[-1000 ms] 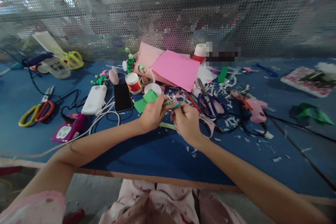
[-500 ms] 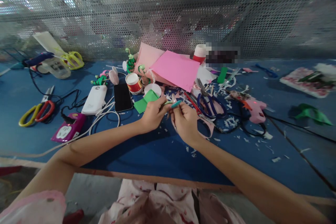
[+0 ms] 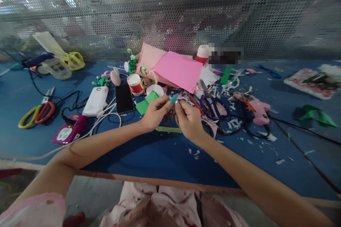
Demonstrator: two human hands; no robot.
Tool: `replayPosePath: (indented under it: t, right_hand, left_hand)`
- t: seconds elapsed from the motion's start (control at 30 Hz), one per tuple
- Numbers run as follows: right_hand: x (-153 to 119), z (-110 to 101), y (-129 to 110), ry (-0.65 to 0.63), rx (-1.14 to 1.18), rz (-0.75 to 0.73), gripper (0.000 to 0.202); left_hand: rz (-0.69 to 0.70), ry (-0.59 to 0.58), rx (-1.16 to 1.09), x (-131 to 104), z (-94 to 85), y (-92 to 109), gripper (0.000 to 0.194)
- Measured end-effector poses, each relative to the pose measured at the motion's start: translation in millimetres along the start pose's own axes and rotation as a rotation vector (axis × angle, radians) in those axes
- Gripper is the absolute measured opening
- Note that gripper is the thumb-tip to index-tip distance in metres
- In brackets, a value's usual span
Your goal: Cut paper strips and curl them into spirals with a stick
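Observation:
My left hand is closed in a pinch on a short teal stick-like piece, which points up and to the right. Close beside it, my right hand has its thumb and fingers pressed together; what is between them is hidden. A light green paper strip stretches just below both hands; whether it rests on the table I cannot tell. Folded green paper lies just left of my left hand. Blue-handled scissors lie to the right of my right hand.
Pink paper sheets lean at the back near a glue pot. A pink glue gun with its cord lies right, among paper scraps. Left are a phone, a white power bank, a purple socket block and scissors.
The light green strip has gone from between my fingers to below my hands. The teal piece has tilted upward and moved slightly left, now at my left fingertips.

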State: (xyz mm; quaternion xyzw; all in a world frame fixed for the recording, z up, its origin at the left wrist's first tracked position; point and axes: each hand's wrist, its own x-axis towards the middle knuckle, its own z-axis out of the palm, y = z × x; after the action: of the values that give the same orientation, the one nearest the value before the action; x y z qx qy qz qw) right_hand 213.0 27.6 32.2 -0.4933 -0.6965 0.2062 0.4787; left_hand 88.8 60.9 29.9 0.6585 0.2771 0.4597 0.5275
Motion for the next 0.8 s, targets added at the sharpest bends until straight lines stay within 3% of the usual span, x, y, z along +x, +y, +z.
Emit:
replayPosePath:
  t: [0.2, 0.43, 0.8]
  right_hand:
    - [-0.9, 1.2, 1.9, 0.017, -0.007, 0.058, 0.040]
    - [2.0, -0.5, 2.0, 0.033, -0.124, -0.013, 0.037]
    - [4.1, -2.3, 6.5, 0.035, -0.051, -0.108, 0.029]
  left_hand:
    - [0.010, 0.001, -0.059, 1.3, 0.6, -1.2, 0.035]
    - [-0.025, 0.038, -0.061, 1.8, 2.0, 1.2, 0.038]
    - [-0.116, -0.016, -0.063, 3.6, 1.5, 7.3, 0.032]
